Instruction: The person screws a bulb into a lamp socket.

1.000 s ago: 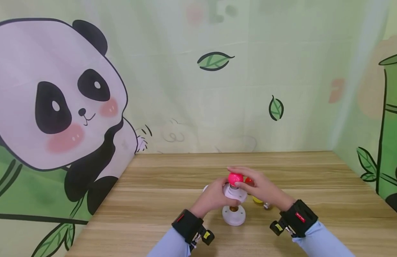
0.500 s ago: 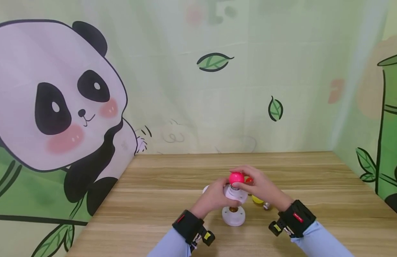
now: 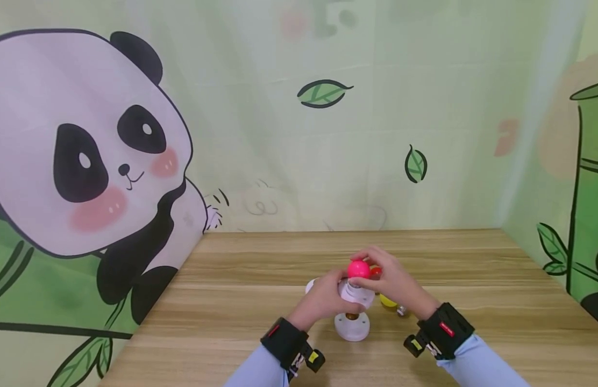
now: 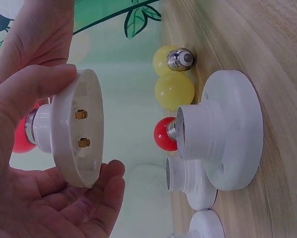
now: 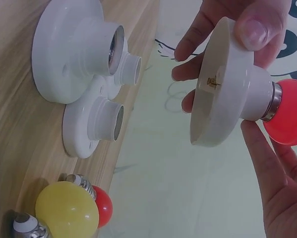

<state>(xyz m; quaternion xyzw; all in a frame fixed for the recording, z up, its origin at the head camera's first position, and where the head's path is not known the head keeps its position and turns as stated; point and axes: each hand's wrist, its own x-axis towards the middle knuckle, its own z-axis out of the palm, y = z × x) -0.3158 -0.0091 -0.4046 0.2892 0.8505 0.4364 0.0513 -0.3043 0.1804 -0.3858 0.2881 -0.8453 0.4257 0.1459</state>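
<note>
In the head view my left hand (image 3: 320,301) grips a white round lamp socket (image 3: 362,296) by its rim, holding it above the table. A pinkish-red light bulb (image 3: 359,269) sits in the socket's mouth, its metal collar partly showing in the right wrist view. My right hand (image 3: 396,282) has its thumb and fingers around that bulb. Brass contacts (image 4: 82,143) show inside the hollow underside of the socket in the left wrist view. Directly below, another white socket (image 3: 352,328) stands upright on the table.
Two smaller white sockets (image 5: 81,134) (image 5: 131,69) stand behind the near one. Yellow bulbs (image 4: 174,91) and a red bulb (image 4: 164,134) lie on the wooden table (image 3: 260,258) to the right. A panda-print curtain (image 3: 260,134) rises behind the table.
The right hand's fingers have turned slightly about the bulb. Bulb and held socket have shifted a little to the right; the left hand keeps its grip.
</note>
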